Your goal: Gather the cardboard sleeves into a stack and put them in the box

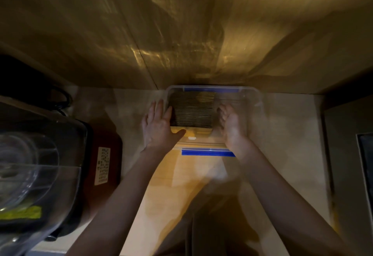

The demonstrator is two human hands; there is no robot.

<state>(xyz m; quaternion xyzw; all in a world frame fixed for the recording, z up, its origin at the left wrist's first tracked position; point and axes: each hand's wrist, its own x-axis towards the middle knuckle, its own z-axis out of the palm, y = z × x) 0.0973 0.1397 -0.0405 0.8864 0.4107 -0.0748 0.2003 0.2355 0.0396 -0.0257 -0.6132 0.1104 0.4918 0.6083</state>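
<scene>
on the pale counter (282, 134) against a dim wood wall (141, 33), i see my left hand (159, 126) and right hand (232, 126), both open, flanking the cardboard sleeves (192, 110) stacked inside the clear box (250, 96).

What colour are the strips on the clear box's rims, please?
Blue; the strips on the clear box show plainly in the head view.

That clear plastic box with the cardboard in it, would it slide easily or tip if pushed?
The clear box looks low and wide, so it would probably slide rather than tip. Its thin walls likely flex a little. The packed cardboard sleeves probably add some weight, and the countertop looks smooth.
</scene>
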